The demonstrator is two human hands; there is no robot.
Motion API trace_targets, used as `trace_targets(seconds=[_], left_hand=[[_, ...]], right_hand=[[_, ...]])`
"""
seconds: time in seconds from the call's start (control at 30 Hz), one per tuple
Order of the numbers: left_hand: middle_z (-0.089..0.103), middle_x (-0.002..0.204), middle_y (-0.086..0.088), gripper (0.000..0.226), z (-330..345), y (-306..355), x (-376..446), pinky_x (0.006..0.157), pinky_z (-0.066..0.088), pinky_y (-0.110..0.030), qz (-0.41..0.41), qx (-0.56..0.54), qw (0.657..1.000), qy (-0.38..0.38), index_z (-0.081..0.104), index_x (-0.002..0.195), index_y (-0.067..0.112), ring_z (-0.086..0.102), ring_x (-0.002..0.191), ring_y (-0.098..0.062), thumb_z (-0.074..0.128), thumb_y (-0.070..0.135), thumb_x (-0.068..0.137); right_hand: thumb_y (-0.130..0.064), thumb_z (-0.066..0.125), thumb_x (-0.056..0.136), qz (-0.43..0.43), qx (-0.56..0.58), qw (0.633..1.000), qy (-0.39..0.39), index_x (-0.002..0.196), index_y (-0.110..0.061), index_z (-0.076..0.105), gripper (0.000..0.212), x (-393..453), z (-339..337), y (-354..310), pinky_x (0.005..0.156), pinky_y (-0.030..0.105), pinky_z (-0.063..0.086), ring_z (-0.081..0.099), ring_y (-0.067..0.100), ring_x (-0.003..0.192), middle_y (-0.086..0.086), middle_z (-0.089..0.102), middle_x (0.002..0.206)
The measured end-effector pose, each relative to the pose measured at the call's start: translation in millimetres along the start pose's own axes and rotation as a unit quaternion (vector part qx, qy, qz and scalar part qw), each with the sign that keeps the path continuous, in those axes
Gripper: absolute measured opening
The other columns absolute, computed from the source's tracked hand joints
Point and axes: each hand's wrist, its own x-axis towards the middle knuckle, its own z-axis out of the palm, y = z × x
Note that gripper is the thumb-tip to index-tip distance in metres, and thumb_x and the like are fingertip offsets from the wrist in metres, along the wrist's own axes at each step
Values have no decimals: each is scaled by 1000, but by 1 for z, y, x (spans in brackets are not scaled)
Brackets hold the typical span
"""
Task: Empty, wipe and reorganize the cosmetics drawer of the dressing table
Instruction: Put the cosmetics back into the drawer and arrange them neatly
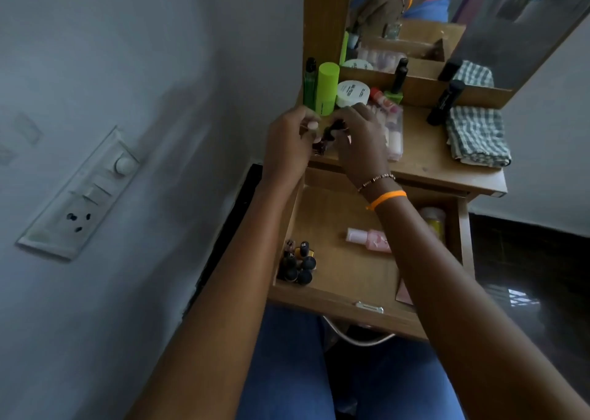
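Observation:
The wooden drawer (338, 304) of the dressing table stands pulled out below my arms. Several dark-capped nail polish bottles (298, 261) cluster in its left front corner. A pink bottle (370, 238) lies on its side in the middle, and a yellowish jar (433, 220) sits at the right back. Over the tabletop's left front, my left hand (289, 145) and my right hand (359, 138) close together around small dark bottles (325, 137), partly hidden by my fingers.
On the tabletop (424, 154) stand a lime-green tube (327, 87), a white jar (352, 93), a clear pouch of small bottles (394, 132), a black tube (444, 101) and a folded checked cloth (477, 135). A mirror (479, 17) rises behind. A wall with a switch panel (79, 196) is on the left.

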Motion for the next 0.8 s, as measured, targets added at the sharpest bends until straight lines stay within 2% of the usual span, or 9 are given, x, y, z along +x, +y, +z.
trace_targets(seconds=[0.1,0.17,0.23,0.33,0.43,0.53,0.63,0.7,0.8], left_hand=[[65,82,6,15,-14,-6,-32,64,48,-14,-39,-33,998,-42,65,90,15,62,75,-2,64,1,83],[66,80,8,17,-20,-12,-54,66,50,-15,-57,-23,996,-72,68,90,15,63,75,-1,67,1,80],[67,80,7,18,-23,-17,-74,64,49,-11,-54,2,994,-92,70,90,14,63,71,1,70,1,77],[64,86,5,14,-21,-26,-98,59,41,-2,-47,81,987,-127,71,91,12,56,69,3,71,4,79],[62,89,1,12,-16,-37,-111,57,38,-5,-49,120,983,-133,71,92,11,57,72,-4,70,5,80],[63,92,-2,13,-14,-44,-120,61,37,-9,-46,132,981,-133,72,94,9,58,79,-10,68,5,82],[65,93,-4,13,-13,-49,-126,68,36,-15,-35,156,979,-128,72,95,8,56,89,-13,66,6,84],[65,94,-3,14,-13,-49,-128,71,33,-14,-31,165,978,-121,72,97,8,51,92,-11,66,7,84],[64,98,-3,14,-12,-51,-128,72,30,-13,-22,178,976,-122,72,98,8,44,91,-7,66,7,85]], right_hand=[[5,53,76,25,69,997,4,96,-1,63,23,-43,0,-8,74,25,41,56,27,90,16,60,99],[6,57,74,44,100,994,-18,94,-3,65,23,-71,4,-10,76,27,45,58,25,89,13,62,97],[6,62,73,59,111,991,-54,91,-4,66,21,-95,8,-11,77,31,50,61,25,87,11,64,94],[4,67,72,92,115,984,-98,87,-4,68,17,-117,15,-9,74,21,45,59,18,81,10,65,90],[3,67,75,125,110,979,-117,86,-5,68,14,-129,18,-5,71,20,46,54,13,77,9,64,90],[3,65,77,137,92,974,-152,90,-4,67,15,-137,21,-2,67,10,40,54,14,79,9,62,93],[2,65,78,126,80,972,-183,92,-4,68,15,-139,23,0,72,21,45,59,20,85,11,63,94],[2,65,77,120,75,969,-202,91,-3,68,15,-140,25,0,77,30,50,60,24,86,13,64,93],[2,65,77,114,83,964,-227,93,-5,68,18,-141,24,0,80,33,51,62,24,88,12,65,94]])
